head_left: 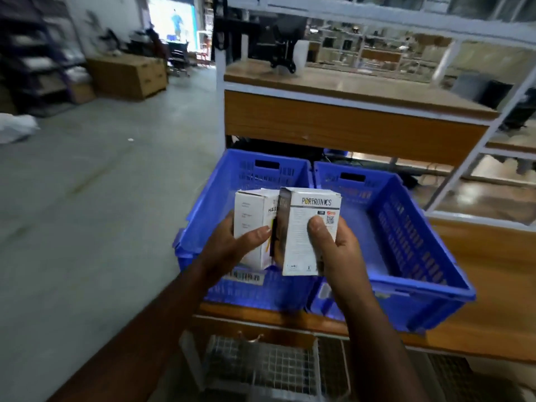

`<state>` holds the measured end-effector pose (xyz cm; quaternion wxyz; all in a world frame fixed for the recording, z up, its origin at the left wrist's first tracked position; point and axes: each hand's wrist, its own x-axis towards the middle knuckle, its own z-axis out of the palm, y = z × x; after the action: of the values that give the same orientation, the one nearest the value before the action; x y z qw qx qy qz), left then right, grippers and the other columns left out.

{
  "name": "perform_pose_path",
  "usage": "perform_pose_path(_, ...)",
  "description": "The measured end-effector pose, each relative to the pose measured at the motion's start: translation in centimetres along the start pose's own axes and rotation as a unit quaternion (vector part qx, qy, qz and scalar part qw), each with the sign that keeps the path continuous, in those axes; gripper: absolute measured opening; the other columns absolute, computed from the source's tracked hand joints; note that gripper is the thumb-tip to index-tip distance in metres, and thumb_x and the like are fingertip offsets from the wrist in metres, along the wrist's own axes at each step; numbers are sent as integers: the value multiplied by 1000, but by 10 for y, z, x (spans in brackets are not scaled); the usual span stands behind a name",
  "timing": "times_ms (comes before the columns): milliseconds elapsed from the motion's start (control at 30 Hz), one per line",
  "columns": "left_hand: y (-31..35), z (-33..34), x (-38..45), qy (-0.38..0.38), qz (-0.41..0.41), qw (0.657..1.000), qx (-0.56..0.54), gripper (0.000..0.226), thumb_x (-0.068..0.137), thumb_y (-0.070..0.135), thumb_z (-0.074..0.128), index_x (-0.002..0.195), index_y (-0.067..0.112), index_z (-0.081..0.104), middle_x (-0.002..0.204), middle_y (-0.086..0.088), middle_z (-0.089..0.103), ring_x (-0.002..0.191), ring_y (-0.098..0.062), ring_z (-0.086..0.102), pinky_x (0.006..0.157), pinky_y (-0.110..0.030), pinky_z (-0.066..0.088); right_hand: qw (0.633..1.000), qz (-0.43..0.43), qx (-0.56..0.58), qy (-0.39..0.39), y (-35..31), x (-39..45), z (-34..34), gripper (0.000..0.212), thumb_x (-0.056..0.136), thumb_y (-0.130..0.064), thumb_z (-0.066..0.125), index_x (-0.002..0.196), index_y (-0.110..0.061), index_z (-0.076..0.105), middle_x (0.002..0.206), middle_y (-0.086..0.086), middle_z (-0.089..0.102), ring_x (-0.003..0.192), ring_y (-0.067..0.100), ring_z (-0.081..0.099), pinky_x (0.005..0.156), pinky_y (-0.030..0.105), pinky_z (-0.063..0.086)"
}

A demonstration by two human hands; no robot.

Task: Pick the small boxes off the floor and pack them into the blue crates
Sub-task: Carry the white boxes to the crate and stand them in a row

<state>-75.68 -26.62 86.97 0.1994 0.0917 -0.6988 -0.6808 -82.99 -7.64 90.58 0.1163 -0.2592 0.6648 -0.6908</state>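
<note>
A: Where are the small boxes?

B: Both are in the hands, held upright above the crates. The left box point(255, 227) is white, with dark lettering partly hidden behind its neighbour. The right box point(307, 233) reads "PORTRONICS" across its top and carries a small code square at about 2 o'clock on its face. They stand side by side, the right one overlapping the left one's edge; I cannot tell if they press together.

A: And the grip?

B: The left hand point(229, 250) wraps its box from 8 o'clock, thumb laid flat across the front, the other fingers curled behind, out of sight. The right hand point(339, 248) clasps its box from 4 o'clock, thumb pressed on the front face, fingers folded round the far side.

A: The crates?

B: Two blue crates sit next to each other on a wooden shelf point(478, 338). The left crate point(220, 198) lies directly behind the boxes and bears a barcode label point(246, 277) on its near wall at 6 o'clock. The right crate point(412, 242) stretches towards 3 o'clock; the floor of it that shows is bare. Their adjoining walls touch.

A: Around that?

B: At 12 o'clock a wooden counter point(348, 82) in a white frame. At 9 o'clock grey concrete floor point(101, 184). At 6 o'clock, below the shelf, a wire mesh basket point(261, 367). At 11 o'clock, far off, a bright doorway point(171, 21) and a wooden cabinet point(127, 75).
</note>
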Motion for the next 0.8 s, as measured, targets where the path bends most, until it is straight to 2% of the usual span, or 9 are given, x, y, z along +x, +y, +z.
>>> perform_pose_path(133, 6, -10, 33, 41, 7, 999, -3, 46, 79, 33, 73, 121, 17, 64, 109, 4, 77, 97, -11, 73, 75, -23, 58, 999, 6, 9, -49, 8, 46, -5, 38, 90, -53, 64, 119, -27, 63, 112, 1, 77, 98, 21, 76, 76, 37, 62)
perform_pose_path(200, 2, -17, 53, 69, -9, 998, -9, 44, 85, 12, 76, 125, 8, 58, 116, -4, 75, 107, -20, 72, 83, -29, 60, 999, 22, 25, -42, 19, 70, -3, 47, 87, -49, 73, 123, -22, 58, 114, 2, 76, 101, 22, 75, 77, 40, 63)
perform_pose_path(267, -7, -25, 75, 100, -21, 994, 23, 52, 85, 1, 79, 127, 6, 50, 118, -5, 72, 115, -28, 69, 87, -33, 61, 998, 47, 29, -10, 32, 95, 0, 58, 82, -38, 83, 123, -16, 48, 114, 5, 75, 100, 22, 75, 77, 38, 62)
perform_pose_path(367, -23, -39, 117, 160, -2, 976, 149, 80, 73, 23, 89, 134, 20, 37, 114, 1, 67, 108, -24, 70, 90, -42, 60, 997, 64, -21, 46, 50, 138, 10, 65, 78, -31, 85, 123, -22, 39, 120, 8, 70, 99, 19, 71, 77, 31, 58)
perform_pose_path(433, -29, -47, 149, 158, 20, 954, 253, 97, 74, 34, 85, 151, 35, 26, 120, 2, 66, 105, -19, 68, 93, -35, 55, 994, 46, -61, 75, 57, 164, 22, 78, 81, -29, 80, 142, -34, 33, 124, -1, 67, 100, 15, 68, 73, 23, 56)
perform_pose_path(500, -39, -54, 186, 133, 35, 926, 352, 92, 82, 33, 82, 156, 36, 28, 137, -2, 62, 119, -23, 62, 98, -32, 47, 979, 25, -171, 110, 66, 190, 38, 89, 81, -42, 76, 153, -49, 23, 130, -4, 65, 110, 20, 63, 88, 32, 57)
perform_pose_path(567, -54, -63, 220, 122, 24, 903, 411, 78, 83, 33, 82, 150, 29, 42, 140, -8, 61, 125, -30, 58, 99, -34, 45, 964, 19, -220, 146, 81, 218, 53, 83, 76, -52, 72, 147, -48, 31, 128, 2, 67, 116, 27, 61, 96, 41, 54)
perform_pose_path(667, -85, -77, 255, 101, 13, 876, 471, 72, 79, 32, 84, 140, 18, 46, 130, -15, 62, 118, -37, 60, 92, -42, 48, 958, 85, -206, 180, 111, 254, 72, 63, 75, -46, 75, 125, -29, 41, 120, 7, 67, 111, 33, 64, 85, 35, 54)
perform_pose_path(800, -119, -85, 281, 78, 1, 810, 581, 68, 82, 30, 82, 133, 11, 41, 127, -19, 47, 98, -46, 65, 75, -50, 53, 939, 164, -223, 202, 154, 280, 87, 61, 74, -44, 80, 111, -26, 36, 122, 9, 62, 112, 36, 63, 82, 38, 52)
